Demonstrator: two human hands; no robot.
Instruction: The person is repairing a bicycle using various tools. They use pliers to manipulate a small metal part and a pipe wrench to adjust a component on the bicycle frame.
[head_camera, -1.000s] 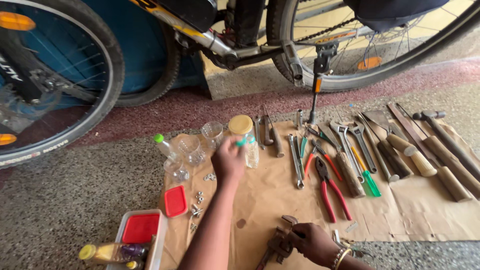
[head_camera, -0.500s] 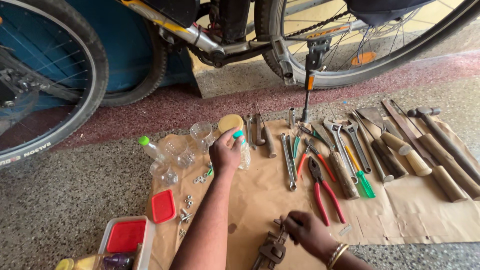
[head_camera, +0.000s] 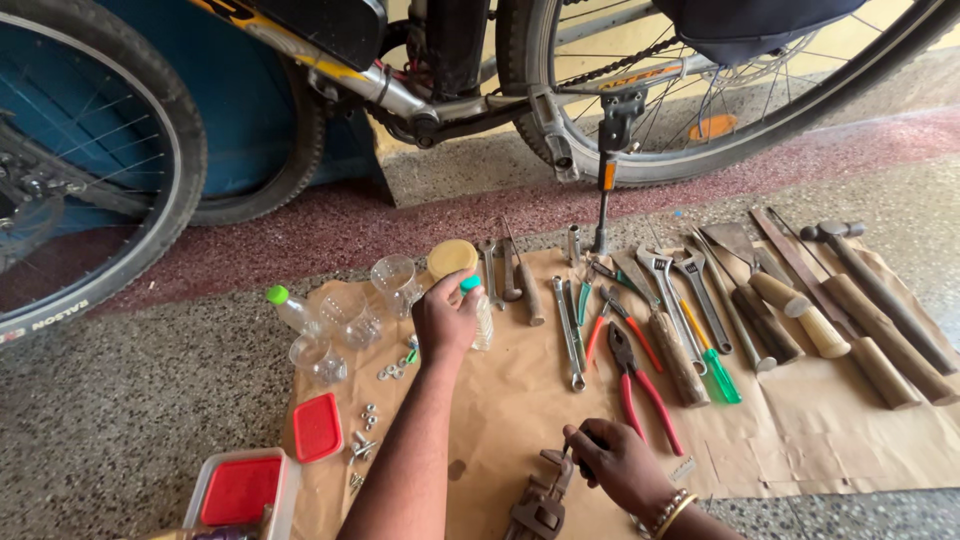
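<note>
Small bottle (head_camera: 480, 318) inside left hand (head_camera: 445, 318) grasp

the left hand (head_camera: 445, 318) covers most of the small bottle (head_camera: 480, 318); the pipe wrench (head_camera: 538, 498) and red-lidded box (head_camera: 240, 492) run off the bottom edge; bicycle wheels are cropped.

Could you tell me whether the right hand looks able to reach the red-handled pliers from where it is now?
Probably yes. The right hand rests on a rusty pipe wrench, and the red-handled pliers lie just beyond it on the brown paper, with nothing lying between them.
</note>
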